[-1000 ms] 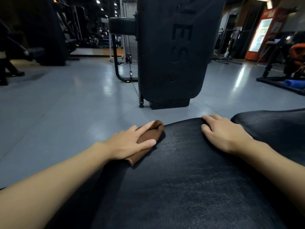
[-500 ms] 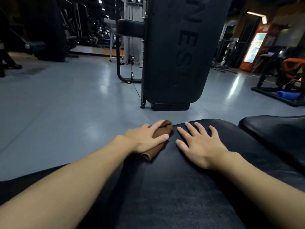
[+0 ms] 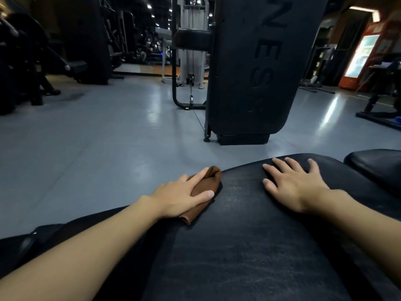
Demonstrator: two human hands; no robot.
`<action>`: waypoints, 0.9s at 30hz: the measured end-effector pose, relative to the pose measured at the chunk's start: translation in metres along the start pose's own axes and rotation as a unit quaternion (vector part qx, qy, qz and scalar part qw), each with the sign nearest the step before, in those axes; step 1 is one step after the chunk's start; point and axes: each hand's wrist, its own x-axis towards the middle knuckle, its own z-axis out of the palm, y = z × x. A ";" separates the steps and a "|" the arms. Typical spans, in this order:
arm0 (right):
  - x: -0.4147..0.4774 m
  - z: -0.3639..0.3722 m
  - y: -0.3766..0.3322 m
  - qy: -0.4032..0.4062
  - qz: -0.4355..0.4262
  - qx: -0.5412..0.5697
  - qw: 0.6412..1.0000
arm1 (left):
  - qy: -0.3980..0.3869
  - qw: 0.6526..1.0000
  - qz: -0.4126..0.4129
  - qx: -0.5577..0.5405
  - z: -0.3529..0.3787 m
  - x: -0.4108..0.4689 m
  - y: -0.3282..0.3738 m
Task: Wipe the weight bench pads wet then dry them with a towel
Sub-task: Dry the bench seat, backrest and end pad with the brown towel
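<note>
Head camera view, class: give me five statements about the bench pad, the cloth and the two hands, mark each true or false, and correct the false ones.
1. The left hand lies flat on a brown cloth at the left edge of the bench pad. True.
2. The right hand grips a spray bottle. False: it rests flat on the bench pad with fingers spread and holds nothing.
3. The brown cloth lies on the floor. False: it sits on the bench pad, under the left hand.
4. A second black pad shows to the right of the right hand. True.
5. The two hands touch each other. False: bare pad surface lies between them.
</note>
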 end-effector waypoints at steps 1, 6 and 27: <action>0.001 -0.004 -0.012 0.017 -0.005 -0.007 1.000 | 0.001 1.000 -0.004 0.006 -0.001 -0.012 -0.009; 0.000 0.004 -0.099 0.007 -0.096 0.117 0.988 | 0.007 0.999 -0.017 0.039 -0.004 -0.035 -0.024; 0.004 0.013 -0.103 0.035 -0.092 0.111 0.989 | 0.003 0.999 -0.003 0.045 -0.004 -0.044 -0.041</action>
